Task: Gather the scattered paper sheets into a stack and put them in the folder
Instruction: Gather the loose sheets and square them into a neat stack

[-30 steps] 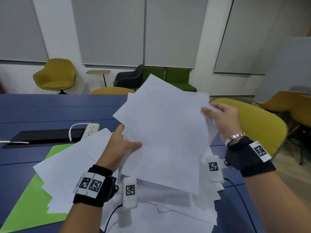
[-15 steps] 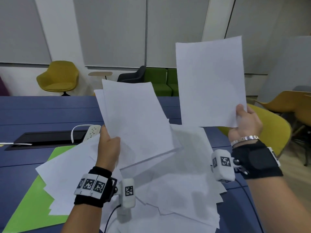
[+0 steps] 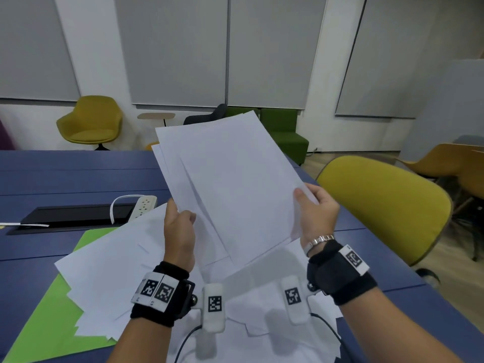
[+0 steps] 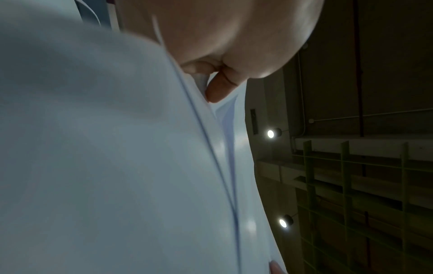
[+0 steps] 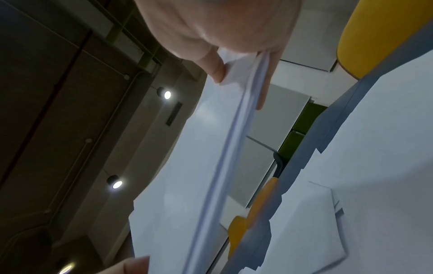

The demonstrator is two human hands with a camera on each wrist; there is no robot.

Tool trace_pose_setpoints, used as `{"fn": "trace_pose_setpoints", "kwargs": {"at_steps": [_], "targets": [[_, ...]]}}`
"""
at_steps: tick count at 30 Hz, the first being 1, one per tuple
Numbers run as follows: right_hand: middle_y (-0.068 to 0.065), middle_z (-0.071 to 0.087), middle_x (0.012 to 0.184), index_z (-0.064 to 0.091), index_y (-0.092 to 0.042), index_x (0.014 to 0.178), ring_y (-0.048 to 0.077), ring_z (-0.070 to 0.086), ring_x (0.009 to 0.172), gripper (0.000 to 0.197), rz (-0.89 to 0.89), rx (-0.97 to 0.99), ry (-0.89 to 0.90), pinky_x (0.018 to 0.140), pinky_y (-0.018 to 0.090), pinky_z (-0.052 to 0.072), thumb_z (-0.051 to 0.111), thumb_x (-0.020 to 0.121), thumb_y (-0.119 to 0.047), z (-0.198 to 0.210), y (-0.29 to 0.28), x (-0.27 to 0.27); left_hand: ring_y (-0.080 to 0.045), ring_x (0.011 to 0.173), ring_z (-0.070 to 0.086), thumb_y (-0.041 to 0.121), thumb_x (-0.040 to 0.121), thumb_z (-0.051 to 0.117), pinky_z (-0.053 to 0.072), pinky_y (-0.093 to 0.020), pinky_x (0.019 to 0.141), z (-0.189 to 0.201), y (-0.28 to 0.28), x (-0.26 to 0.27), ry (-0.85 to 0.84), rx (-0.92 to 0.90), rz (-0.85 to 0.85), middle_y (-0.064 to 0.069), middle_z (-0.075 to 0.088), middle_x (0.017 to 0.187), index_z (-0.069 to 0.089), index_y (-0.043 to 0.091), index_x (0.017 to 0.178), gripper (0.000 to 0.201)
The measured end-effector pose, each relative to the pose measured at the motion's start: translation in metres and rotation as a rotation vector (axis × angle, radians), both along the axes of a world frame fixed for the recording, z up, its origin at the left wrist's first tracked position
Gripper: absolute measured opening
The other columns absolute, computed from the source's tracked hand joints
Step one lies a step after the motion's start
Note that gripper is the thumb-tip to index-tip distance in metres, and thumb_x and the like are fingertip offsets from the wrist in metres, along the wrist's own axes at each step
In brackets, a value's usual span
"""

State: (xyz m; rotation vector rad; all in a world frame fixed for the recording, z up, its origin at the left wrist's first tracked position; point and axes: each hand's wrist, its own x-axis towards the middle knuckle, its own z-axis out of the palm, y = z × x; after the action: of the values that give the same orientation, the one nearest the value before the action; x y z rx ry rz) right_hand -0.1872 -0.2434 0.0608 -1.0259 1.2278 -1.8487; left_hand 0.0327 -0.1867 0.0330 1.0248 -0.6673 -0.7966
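Head view: a blue worktop (image 3: 78,176) is carrying loose white sheets (image 3: 110,279) over a green folder (image 3: 49,318). The left hand (image 3: 179,231) and right hand (image 3: 318,213) are pinching an uneven held bundle (image 3: 230,184) aloft. Wrist views: fingers (image 4: 218,89) are clamping offset edges, thumb (image 5: 215,68) on top; misaligned sheets could slip out.

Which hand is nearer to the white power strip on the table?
Left. The left hand grips the held sheets just right of the power strip, above the table; the right hand holds the sheets' opposite edge, farther away.
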Motion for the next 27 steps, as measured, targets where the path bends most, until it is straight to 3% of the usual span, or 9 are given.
{"fn": "trace_pose_setpoints", "kwargs": {"at_steps": [3, 5, 8, 11, 14, 17, 21, 24, 27], "targets": [[-0.014, 0.073, 0.077, 0.075, -0.026, 0.078, 0.013, 0.068, 0.090, 0.013, 0.014, 0.041, 0.019, 0.077, 0.030, 0.055, 0.072, 0.082, -0.014, -0.003, 0.001, 0.006, -0.010, 0.098, 0.056, 0.011, 0.102, 0.043, 0.042, -0.025, 0.090, 0.003, 0.001, -0.003, 0.098, -0.068, -0.016, 0.018, 0.065, 0.099, 0.062, 0.016, 0.118, 0.025], [-0.011, 0.073, 0.081, 0.074, -0.026, 0.081, 0.012, 0.067, 0.084, 0.015, 0.032, 0.042, 0.021, 0.071, 0.027, 0.055, 0.071, 0.085, -0.012, -0.002, 0.005, 0.007, 0.000, 0.102, 0.065, 0.028, 0.103, 0.055, 0.049, -0.020, 0.090, 0.004, 0.001, -0.003, 0.136, -0.088, -0.064, 0.018, 0.070, 0.110, 0.062, 0.020, 0.125, 0.024], [-0.008, 0.073, 0.085, 0.073, -0.025, 0.083, 0.009, 0.066, 0.078, 0.017, 0.045, 0.019, 0.027, 0.064, 0.021, 0.052, 0.070, 0.086, -0.009, -0.004, 0.007, 0.008, -0.023, 0.100, 0.073, 0.001, 0.079, 0.076, 0.062, -0.038, 0.082, -0.001, -0.001, 0.001, 0.045, -0.038, -0.076, -0.004, 0.076, 0.109, 0.062, 0.014, 0.115, 0.041], [-0.004, 0.074, 0.088, 0.073, -0.023, 0.084, 0.013, 0.067, 0.082, 0.015, 0.070, 0.031, 0.022, 0.068, 0.023, 0.053, 0.073, 0.085, -0.008, -0.006, 0.008, 0.005, -0.035, 0.106, 0.071, -0.014, 0.074, 0.060, 0.060, -0.048, 0.089, -0.004, -0.003, 0.006, -0.015, -0.009, -0.064, -0.009, 0.074, 0.110, 0.062, 0.019, 0.109, 0.048], [-0.001, 0.072, 0.100, 0.070, -0.021, 0.091, 0.017, 0.065, 0.095, 0.020, 0.135, 0.104, 0.143, 0.074, 0.027, 0.049, 0.076, 0.079, -0.006, -0.008, 0.005, -0.008, -0.032, 0.104, 0.070, -0.021, 0.079, 0.045, 0.058, -0.047, 0.090, -0.001, -0.004, 0.009, -0.081, -0.033, -0.096, -0.008, 0.073, 0.112, 0.061, 0.022, 0.112, 0.057], [-0.010, 0.062, 0.123, 0.061, -0.024, 0.116, 0.013, 0.054, 0.118, 0.044, 0.221, 0.124, 0.285, 0.091, 0.032, 0.045, 0.074, 0.078, -0.004, -0.005, 0.004, -0.019, -0.027, 0.100, 0.069, -0.019, 0.081, 0.038, 0.058, -0.042, 0.085, 0.003, 0.000, 0.010, -0.162, -0.071, -0.144, -0.006, 0.072, 0.111, 0.060, 0.023, 0.114, 0.058], [0.003, 0.071, 0.121, 0.062, -0.017, 0.124, 0.021, 0.066, 0.111, 0.051, 0.422, 0.073, 0.122, 0.091, 0.039, 0.052, 0.068, 0.078, 0.004, 0.016, 0.006, -0.024, -0.010, 0.082, 0.065, -0.019, 0.086, 0.032, 0.054, -0.023, 0.070, 0.011, 0.009, 0.003, -0.238, -0.124, -0.214, 0.009, 0.072, 0.093, 0.059, 0.019, 0.115, 0.054], [0.008, 0.076, 0.108, 0.069, -0.008, 0.110, 0.025, 0.070, 0.099, 0.035, 0.443, -0.014, 0.106, 0.089, 0.040, 0.055, 0.064, 0.081, 0.010, 0.023, 0.012, -0.019, -0.011, 0.089, 0.063, -0.018, 0.091, 0.034, 0.052, -0.024, 0.077, 0.016, 0.014, -0.007, -0.268, -0.175, -0.234, 0.009, 0.071, 0.100, 0.060, 0.023, 0.114, 0.054], [0.002, 0.076, 0.108, 0.067, -0.014, 0.111, 0.023, 0.072, 0.101, 0.036, 0.362, -0.082, 0.115, 0.085, 0.038, 0.059, 0.064, 0.084, 0.008, 0.016, 0.020, -0.007, -0.011, 0.114, 0.066, -0.007, 0.101, 0.045, 0.054, -0.027, 0.095, 0.015, 0.013, -0.017, -0.289, -0.211, -0.196, 0.008, 0.071, 0.121, 0.057, 0.028, 0.121, 0.041]]}}
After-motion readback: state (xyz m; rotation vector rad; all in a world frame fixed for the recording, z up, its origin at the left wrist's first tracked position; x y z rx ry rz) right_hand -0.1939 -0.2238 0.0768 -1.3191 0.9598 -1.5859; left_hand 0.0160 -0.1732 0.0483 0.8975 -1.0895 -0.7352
